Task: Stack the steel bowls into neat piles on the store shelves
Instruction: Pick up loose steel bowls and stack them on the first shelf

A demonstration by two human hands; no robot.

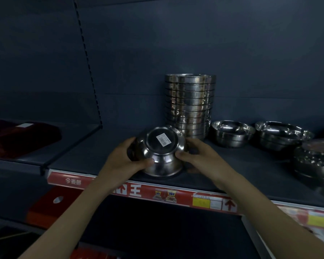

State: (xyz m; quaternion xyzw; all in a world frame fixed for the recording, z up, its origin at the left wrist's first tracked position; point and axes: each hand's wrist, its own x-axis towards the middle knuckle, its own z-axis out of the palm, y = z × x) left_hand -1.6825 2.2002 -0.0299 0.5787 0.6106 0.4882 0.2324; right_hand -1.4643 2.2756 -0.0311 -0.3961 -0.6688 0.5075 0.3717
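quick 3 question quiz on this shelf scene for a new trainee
1. True or false: the held bowl has its base turned toward the camera.
2. What is stuck on that base? A) a white barcode label B) a red ribbon C) a spoon
3. Fill in: the tall stack stands on the shelf just ___ the held bowl.

Key: 1 true. 2 A. 3 behind; the left hand and right hand grip the held bowl in front of it.
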